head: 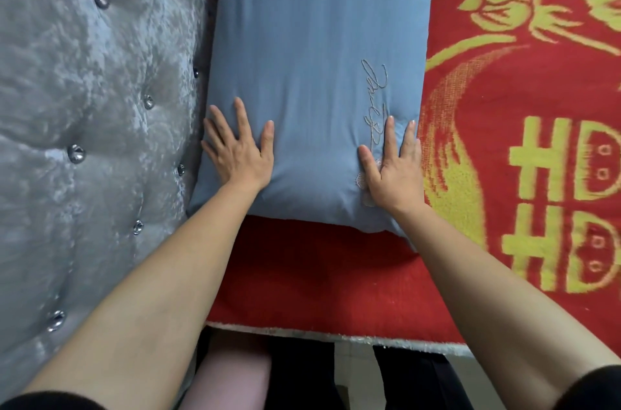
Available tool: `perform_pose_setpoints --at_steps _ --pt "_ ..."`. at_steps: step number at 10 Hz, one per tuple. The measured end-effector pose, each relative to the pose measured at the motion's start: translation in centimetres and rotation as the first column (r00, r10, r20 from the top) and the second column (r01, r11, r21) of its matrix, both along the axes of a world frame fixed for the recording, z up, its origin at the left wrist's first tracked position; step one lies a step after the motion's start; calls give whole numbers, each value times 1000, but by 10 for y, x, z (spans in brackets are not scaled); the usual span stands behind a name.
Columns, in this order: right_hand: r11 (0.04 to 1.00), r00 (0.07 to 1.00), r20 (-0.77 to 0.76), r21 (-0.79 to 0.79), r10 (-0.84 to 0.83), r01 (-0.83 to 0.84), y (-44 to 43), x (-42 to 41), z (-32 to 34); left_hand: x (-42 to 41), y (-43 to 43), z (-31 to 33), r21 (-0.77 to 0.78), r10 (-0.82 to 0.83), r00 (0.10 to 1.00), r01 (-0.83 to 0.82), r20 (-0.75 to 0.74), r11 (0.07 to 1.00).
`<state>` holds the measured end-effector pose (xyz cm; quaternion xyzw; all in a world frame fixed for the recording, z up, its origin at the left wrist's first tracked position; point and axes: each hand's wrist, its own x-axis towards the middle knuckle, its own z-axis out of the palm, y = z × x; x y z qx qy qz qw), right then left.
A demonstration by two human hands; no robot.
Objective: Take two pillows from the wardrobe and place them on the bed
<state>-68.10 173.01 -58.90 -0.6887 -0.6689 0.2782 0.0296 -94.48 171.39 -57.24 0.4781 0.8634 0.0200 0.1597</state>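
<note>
Item 1, at 9 o'clock: tufted headboard (84, 100), grey crushed velvet with glinting buttons, rising along the whole left side. It touches the pillow's left edge; no spare room that way.

Item 2, at 8 o'clock of the pillow: left hand (237, 150). It lies palm down on the pillow's near left corner, fingers (242, 113) spread and flat, closed round nothing; it presses rather than grips.

Item 3, centre to 12 o'clock: blue pillow (316, 56), the task's thing, lying flat on the bed against the headboard, long axis running away from the wearer. Cotton-like case with script embroidery towards 4 o'clock. Judged soft, light and yielding, since the cloth dimples under both palms; not fragile, not slippery. Best taken by pinching the two near corners or sliding the palms under the near edge. Only one pillow is in view; the second cannot be accounted for here.

Item 4, at 4 o'clock of the pillow: right hand (393, 164). Also palm down, fingers together and extended on the near right corner, holding nothing.

Item 5, 6 o'clock through 3 o'clock: red bed cover (524, 147) with yellow motifs. Open surface lies to the pillow's right, apparently room for a second. The bed's near edge (336, 337) runs just below the forearms, with floor beyond.
</note>
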Motion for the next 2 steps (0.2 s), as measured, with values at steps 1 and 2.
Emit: perform_pose_setpoints --at_steps 1,2 --pt "1000 1000 9 -3 14 -14 -6 0 14 -1 -10 11 -26 -71 997 71 -22 997" --pt "996 996 42 35 80 -81 -7 8 36 1 -26 28 -7 -191 980 190 -56 982"
